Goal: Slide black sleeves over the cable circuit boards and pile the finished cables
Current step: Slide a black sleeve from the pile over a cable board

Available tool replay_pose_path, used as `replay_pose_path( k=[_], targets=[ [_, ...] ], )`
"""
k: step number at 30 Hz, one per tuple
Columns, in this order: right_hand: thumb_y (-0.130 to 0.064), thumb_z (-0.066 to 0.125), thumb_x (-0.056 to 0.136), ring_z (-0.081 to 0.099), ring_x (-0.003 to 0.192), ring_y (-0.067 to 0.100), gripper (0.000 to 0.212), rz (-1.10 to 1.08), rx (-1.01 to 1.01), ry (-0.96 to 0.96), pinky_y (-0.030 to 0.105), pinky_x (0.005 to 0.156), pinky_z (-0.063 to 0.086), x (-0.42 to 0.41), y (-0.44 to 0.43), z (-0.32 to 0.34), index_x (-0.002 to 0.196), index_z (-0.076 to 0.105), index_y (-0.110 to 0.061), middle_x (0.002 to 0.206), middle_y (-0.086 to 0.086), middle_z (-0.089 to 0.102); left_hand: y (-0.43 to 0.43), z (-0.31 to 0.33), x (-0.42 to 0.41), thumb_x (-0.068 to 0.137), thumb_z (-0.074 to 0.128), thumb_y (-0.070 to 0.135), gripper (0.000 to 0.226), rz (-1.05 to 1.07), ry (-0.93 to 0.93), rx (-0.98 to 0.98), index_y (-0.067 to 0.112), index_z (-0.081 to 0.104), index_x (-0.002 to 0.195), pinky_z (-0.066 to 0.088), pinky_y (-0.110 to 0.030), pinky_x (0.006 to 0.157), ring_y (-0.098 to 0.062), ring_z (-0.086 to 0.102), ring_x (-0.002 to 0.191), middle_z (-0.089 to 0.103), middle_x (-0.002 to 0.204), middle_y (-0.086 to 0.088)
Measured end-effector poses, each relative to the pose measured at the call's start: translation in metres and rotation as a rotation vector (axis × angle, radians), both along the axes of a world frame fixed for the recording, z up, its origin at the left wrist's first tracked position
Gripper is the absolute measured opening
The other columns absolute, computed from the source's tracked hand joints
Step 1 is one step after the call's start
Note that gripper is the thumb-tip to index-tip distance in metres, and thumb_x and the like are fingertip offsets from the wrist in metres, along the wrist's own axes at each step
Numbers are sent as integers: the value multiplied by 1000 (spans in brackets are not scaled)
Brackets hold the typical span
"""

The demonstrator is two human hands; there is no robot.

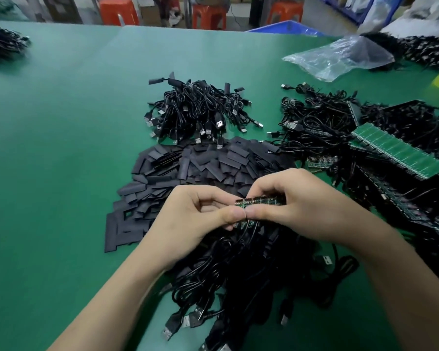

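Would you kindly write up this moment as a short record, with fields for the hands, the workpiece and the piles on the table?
left hand: pinches the left end of the circuit board strip
right hand: pinches the strip's right part, thumb tips meeting
black sleeves: loose heap just beyond the hands
finished cables: pile beyond the sleeves
cable tangle: beneath the hands
green board panel: lying on cables, right
plastic bag: far right
table: green surface

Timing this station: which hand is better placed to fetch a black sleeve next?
Probably the left hand: the sleeve pile spreads beside and ahead of it, while the right hand pinches most of the board strip and lies farther from the loose sleeves.
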State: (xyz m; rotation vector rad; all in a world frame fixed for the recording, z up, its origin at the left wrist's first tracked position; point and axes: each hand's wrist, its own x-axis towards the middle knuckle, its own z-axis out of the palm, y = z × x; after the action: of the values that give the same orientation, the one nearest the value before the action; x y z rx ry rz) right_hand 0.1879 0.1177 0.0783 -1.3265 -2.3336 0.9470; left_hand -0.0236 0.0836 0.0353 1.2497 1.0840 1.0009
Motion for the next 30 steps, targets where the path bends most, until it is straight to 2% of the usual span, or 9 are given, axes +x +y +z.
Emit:
replay_pose_path(
  k=[4, 10, 14, 20, 23, 25, 27, 29, 30],
  targets=[
    [-39, 78, 86, 64, 72, 6, 10, 33, -46, 72, 25, 68, 46, 2, 5, -4, 80, 75, -32, 78, -13, 73, 3, 1, 1, 71, 81, 20, 26, -19, -10, -33, 4, 79, 92, 53, -15, 61, -9, 67, 61, 76, 73, -7],
    [-34, 79, 88, 62, 69, 5, 10, 98, -155, 176, 32, 67, 47, 7, 12, -8, 81, 76, -28, 77, -6, 73, 9, 8, -3, 74, 79, 20, 9, -152, -30, -51, 22, 83, 82, 55, -17, 64, -10, 70, 61, 76, 73, -3],
    [-23, 79, 88, 61, 66, -2, 10, 132, -222, 305, 12, 65, 42, 10, 15, -11, 79, 75, -23, 72, -11, 71, 15, 14, -4, 77, 81, 20, 7, -193, -43, -75, 19, 83, 84, 56, -18, 64, -11, 71, 61, 76, 74, -4],
    [-22, 76, 86, 61, 72, 10, 9, 118, -311, 525, 19, 68, 48, 15, 16, -18, 82, 74, -14, 76, 1, 70, 27, 22, 3, 72, 82, 26, 12, -254, -100, -106, 19, 83, 82, 55, -16, 63, -7, 68, 60, 75, 71, -2],
    [-17, 75, 86, 60, 74, 14, 5, 116, -369, 612, 20, 70, 48, 18, 15, -19, 80, 75, -16, 78, 5, 70, 33, 26, 5, 72, 87, 20, 13, -339, -139, -116, 19, 83, 85, 55, -16, 63, -6, 69, 62, 77, 75, -1],
    [-17, 76, 85, 61, 73, 10, 7, 128, -396, 558, 18, 69, 48, 20, 16, -16, 80, 77, -21, 77, 1, 71, 38, 33, 1, 69, 87, 24, 17, -390, -123, -104, 18, 83, 84, 55, -16, 62, -6, 69, 61, 76, 73, -2],
    [-17, 80, 87, 63, 71, 5, 8, 161, -437, 409, 16, 69, 48, 24, 17, -11, 81, 78, -21, 77, -3, 73, 46, 45, -7, 66, 89, 31, 23, -432, -120, -70, 17, 83, 83, 56, -17, 60, -8, 70, 59, 76, 71, -4],
    [-26, 81, 86, 67, 76, 3, 5, 187, -445, 230, 16, 71, 50, 28, 17, -2, 89, 79, -22, 84, -4, 77, 53, 59, -14, 66, 92, 35, 26, -479, -132, -13, 17, 82, 83, 57, -18, 59, -9, 69, 57, 75, 70, -3],
    [-35, 81, 84, 69, 83, 2, 16, 191, -406, 153, 16, 74, 50, 29, 16, 3, 97, 78, -26, 92, -8, 77, 55, 67, -16, 67, 91, 35, 25, -498, -144, 24, 18, 82, 83, 56, -17, 59, -8, 69, 56, 75, 70, -3]
  ],
)
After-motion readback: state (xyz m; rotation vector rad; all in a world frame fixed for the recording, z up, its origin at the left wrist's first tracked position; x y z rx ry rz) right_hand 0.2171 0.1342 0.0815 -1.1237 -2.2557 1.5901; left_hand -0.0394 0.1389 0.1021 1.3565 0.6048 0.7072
